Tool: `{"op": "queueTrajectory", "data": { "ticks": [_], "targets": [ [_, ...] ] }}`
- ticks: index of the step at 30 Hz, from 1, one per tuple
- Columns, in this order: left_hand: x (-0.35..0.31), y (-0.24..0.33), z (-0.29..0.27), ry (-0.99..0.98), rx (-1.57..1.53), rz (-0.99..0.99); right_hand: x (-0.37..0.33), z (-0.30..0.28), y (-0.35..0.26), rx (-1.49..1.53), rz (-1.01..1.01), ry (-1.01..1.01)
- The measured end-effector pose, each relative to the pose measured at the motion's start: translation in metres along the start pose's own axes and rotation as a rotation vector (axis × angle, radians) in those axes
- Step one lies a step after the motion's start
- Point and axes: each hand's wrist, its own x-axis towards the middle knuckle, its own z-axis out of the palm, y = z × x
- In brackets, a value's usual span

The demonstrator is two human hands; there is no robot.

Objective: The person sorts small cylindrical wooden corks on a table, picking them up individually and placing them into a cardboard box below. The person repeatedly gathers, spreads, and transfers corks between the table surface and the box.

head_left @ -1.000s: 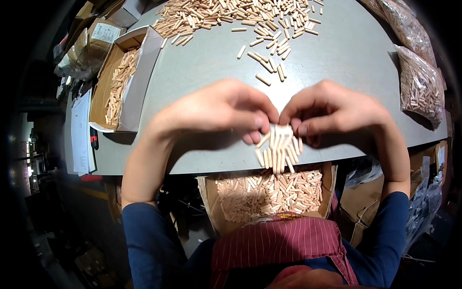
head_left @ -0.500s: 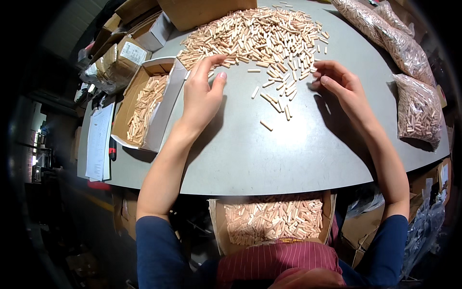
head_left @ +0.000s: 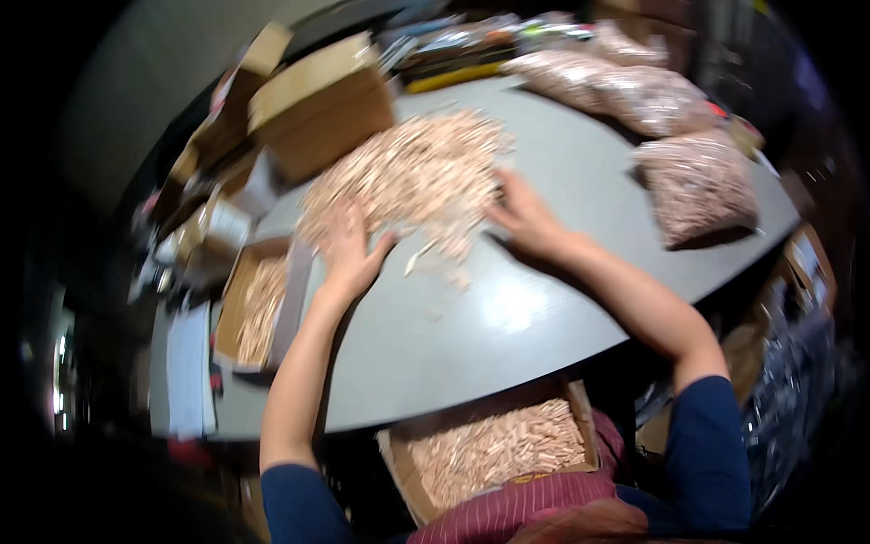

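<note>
A wide heap of short wooden dowel pins, blurred by motion, lies on the grey table. At the heap's near left edge is my left hand, fingers spread over the pins and thumb held apart. My right hand rests against the heap's right side, its fingers and thumb apart; its fingertips are smeared. Neither hand shows a pin in its grasp. Several loose pins trail from the heap toward me between the hands.
Left of my left arm stands a long open box of dowel pins, beside papers. A cardboard box sits behind the heap. Filled plastic bags lie at right. Below the table edge, another open box holds pins.
The whole view has swung and tilted, showing more of the table's far side. My left hand has spread its fingers onto the heap; my right hand has come against its right side.
</note>
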Motion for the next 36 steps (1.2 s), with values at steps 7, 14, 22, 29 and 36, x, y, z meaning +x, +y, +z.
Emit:
{"op": "queueTrajectory", "data": {
  "ticks": [7, 14, 22, 29, 36],
  "targets": [
    [0.042, -0.010, 0.015, 0.042, 0.093, 0.177, 0.022, 0.001, 0.021, -0.119, -0.237, 0.092],
    [-0.002, 0.047, 0.003, -0.146, 0.070, 0.130, 0.004, 0.004, 0.038, -0.071, -0.298, 0.115],
    [-0.059, 0.058, 0.010, -0.080, 0.035, 0.259, -0.045, 0.008, -0.060, 0.031, -0.542, -0.142],
    [-0.106, 0.096, -0.015, -0.199, 0.115, 0.390, -0.090, 0.023, -0.115, -0.199, -0.867, -0.625],
    [-0.114, 0.089, -0.012, -0.161, -0.023, 0.570, -0.087, 0.014, -0.123, -0.294, -0.818, -0.838]
  ]
}}
